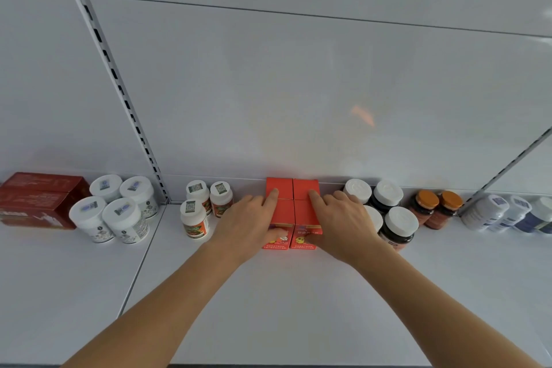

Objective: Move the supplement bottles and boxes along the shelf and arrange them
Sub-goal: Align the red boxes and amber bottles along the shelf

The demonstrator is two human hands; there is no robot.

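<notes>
Two bare forearms rise from the lower frame to centre. Left hand [251,218] and right hand [343,218] flank and grip four matte orange-red cardboard boxes [294,213], a square block running front to back. Index fingers lie on top, thumbs on the front faces. Glossy white-capped plastic bottles [388,209] crowd just right.

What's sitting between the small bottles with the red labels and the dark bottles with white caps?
In the head view, the block of four red boxes stands between the red-label bottles and the dark bottles, with the left hand and right hand gripping the boxes.
</notes>
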